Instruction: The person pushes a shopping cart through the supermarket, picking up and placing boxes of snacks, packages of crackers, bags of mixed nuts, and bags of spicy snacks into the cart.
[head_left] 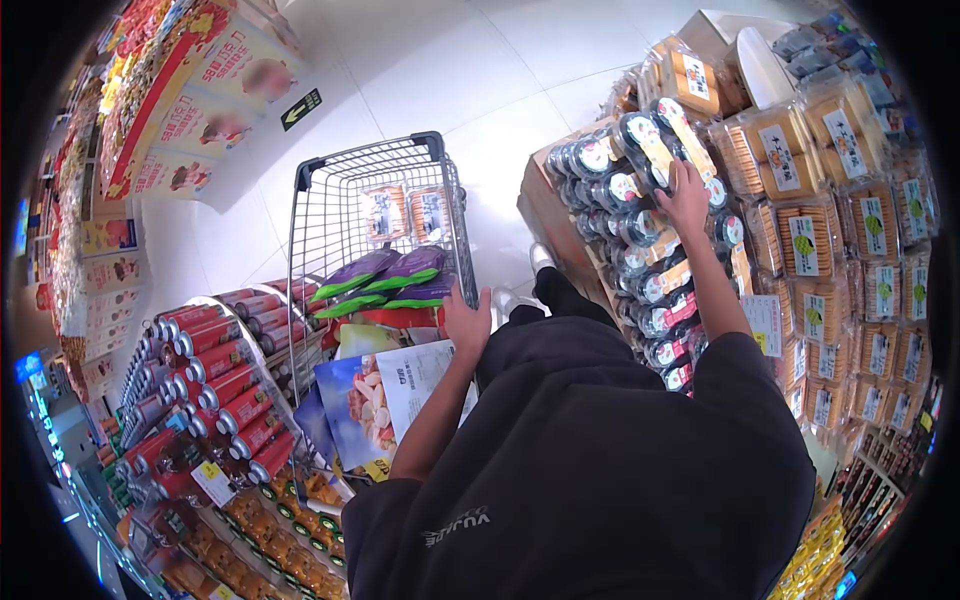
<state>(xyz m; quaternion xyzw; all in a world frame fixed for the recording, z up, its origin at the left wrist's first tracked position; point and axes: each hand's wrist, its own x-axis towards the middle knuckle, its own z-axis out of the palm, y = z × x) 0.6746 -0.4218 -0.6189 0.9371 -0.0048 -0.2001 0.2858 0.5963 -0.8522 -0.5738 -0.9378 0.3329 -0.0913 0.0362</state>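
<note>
Right hand [684, 203] at two o'clock gripped a jar pack [648, 142], best kept level; left hand [467, 322], grip unclear.

bright floor [390, 60], warped, perhaps blurry edges

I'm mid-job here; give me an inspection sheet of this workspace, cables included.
Surface: pale tiled floor, with a green arrow sign.
Job's things: dark packs stacked on the right; shopping cart carrying purple-and-green bags and two clear packs.
Clutter: picture-printed package at the cart's near end.
Left hand: at the cart's near right side; its grip is unclear.
Right hand: at an upper dark pack; its grip is unclear.
Cables: nothing seen.
Surroundings: red cans left, packaged biscuits right.
</note>
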